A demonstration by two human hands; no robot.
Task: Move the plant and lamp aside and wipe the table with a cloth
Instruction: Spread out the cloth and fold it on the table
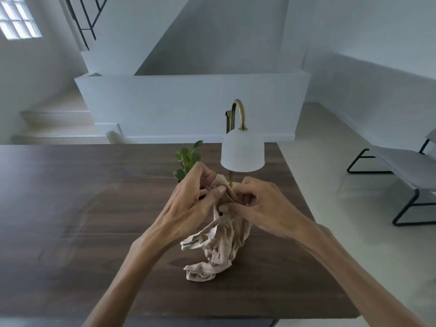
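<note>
We see pale white walls [236,43], a glass-block window [20,21], beige steps [56,119], and a grey black-framed bench [401,171].

From where I'm watching, the table [70,197] is wide open on the left and near side. The plant [187,159] and lamp [242,151] block the far middle, standing just beside each other.

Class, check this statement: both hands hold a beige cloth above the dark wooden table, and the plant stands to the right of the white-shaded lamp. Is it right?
One detail is wrong. In the head view the plant stands to the left of the lamp, not the right. The rest holds: the left hand and right hand hold the beige cloth above the dark wooden table.
</note>
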